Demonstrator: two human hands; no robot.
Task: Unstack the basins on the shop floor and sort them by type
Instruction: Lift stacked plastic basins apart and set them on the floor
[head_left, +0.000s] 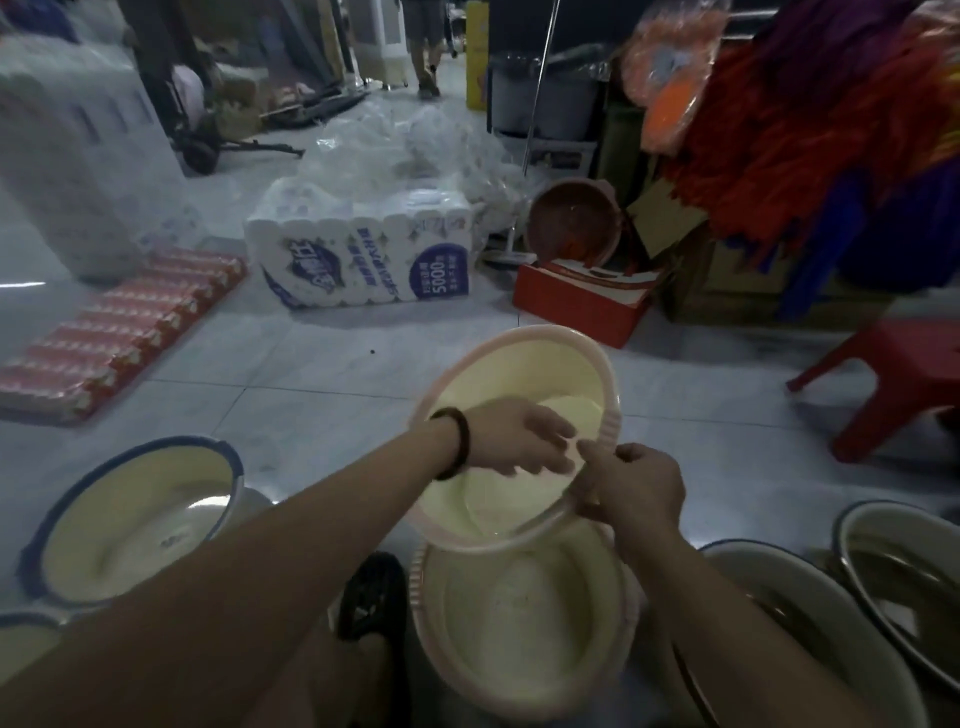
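A cream plastic basin with a pink rim (540, 358) is tilted up above a stack of like basins (519, 623). My right hand (636, 486) grips its near rim. My left hand (519, 439) reaches inside it, fingers loosely extended against the inner wall. A cream enamel basin with a blue rim (130, 514) sits on the floor at the left. Further blue-rimmed metal basins (904, 577) lie at the lower right.
A pack of toilet rolls (363, 249) stands ahead on the tiled floor. Red packs (119, 332) lie at the left. A red box (582, 301) with a brown basin (574, 223) and a red stool (893, 379) are at the right. A person walks far ahead.
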